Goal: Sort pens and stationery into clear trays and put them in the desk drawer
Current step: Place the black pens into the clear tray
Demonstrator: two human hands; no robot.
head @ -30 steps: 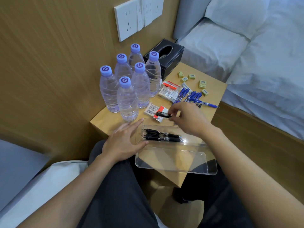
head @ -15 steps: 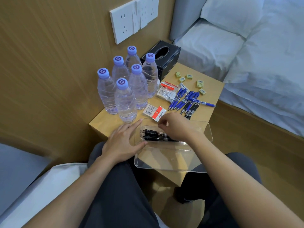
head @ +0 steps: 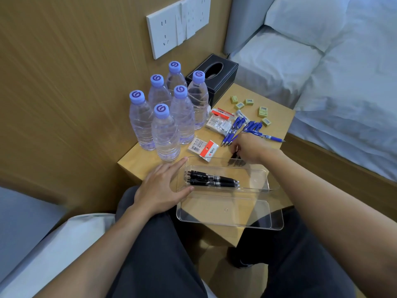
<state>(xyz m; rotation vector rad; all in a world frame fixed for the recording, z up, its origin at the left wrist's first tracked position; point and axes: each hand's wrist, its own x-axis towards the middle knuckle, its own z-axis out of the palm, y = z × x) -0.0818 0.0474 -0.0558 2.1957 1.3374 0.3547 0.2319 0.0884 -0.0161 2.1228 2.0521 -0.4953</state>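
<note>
1. We look down from head height at a small wooden surface (head: 141, 162) set beside a bed (head: 322, 82), with our knees below it
2. Two clear trays sit at its near edge. The far tray (head: 267, 177) holds a few black pens (head: 212, 180) lying side by side, and the near tray (head: 279, 222) holds nothing and overhangs the front edge
3. The left hand (head: 159, 190) lies flat, fingers straight, its grip wide and holding nothing, with the fingertips touching the far tray's left end
4. The right hand (head: 250, 147) reaches past the far tray. Its grip is narrow, fingers curled down and pinching a loose black pen (head: 235, 154) just beyond the tray's back wall, and the hand hides most of that pen
5. Blue pens (head: 238, 125) fan out just behind that hand, with eraser packets (head: 203, 148) to their left and small yellow boxes (head: 263, 111) farther back
6. Six water bottles (head: 165, 134) and a black tissue box (head: 214, 76) stand at the rear left
7. We judge the step in hand to be bringing this pen to join the black ones. It should go well if we hold it near the middle so it stays level, lift it clear of the tray wall, turn it parallel to the others and lay it down rather than drop it
8. We would let the left hand brace the tray and avoid sweeping the blue pens aside
9. No drawer is in view — that part of the task is not yet begun
</note>
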